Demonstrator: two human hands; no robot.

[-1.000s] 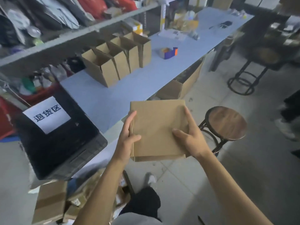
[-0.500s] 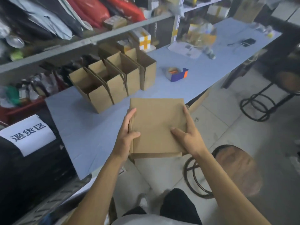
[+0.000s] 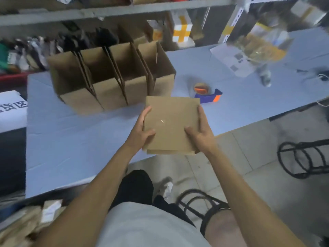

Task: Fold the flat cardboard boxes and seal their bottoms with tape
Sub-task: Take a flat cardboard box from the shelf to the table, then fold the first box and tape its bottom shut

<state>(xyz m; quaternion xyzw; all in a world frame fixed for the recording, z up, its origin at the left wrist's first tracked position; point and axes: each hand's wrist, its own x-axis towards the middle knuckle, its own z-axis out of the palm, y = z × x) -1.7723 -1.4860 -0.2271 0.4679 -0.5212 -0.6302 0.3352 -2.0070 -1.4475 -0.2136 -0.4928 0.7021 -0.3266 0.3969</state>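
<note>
A flat brown cardboard box [image 3: 170, 125] hangs over the front edge of the blue table [image 3: 74, 143], held between both hands. My left hand [image 3: 142, 132] grips its left edge, thumb on top. My right hand [image 3: 201, 134] grips its right edge, thumb lying across the top face. Behind it, several folded open boxes [image 3: 114, 81] stand in a row on the table. A purple and orange tape dispenser [image 3: 207, 94] sits just beyond the flat box, to the right of the row.
A shelf rack [image 3: 114, 8] with packed goods runs behind the table. Papers and a plastic bag [image 3: 249, 50] lie at the far right. Black metal stools [image 3: 306, 157] stand on the tiled floor at right. A white sign [image 3: 12, 109] sits at left.
The view has swung towards the table and I stand closer to it. The flat box, still held by both hands, now hangs over the table's front edge near the tape dispenser.
</note>
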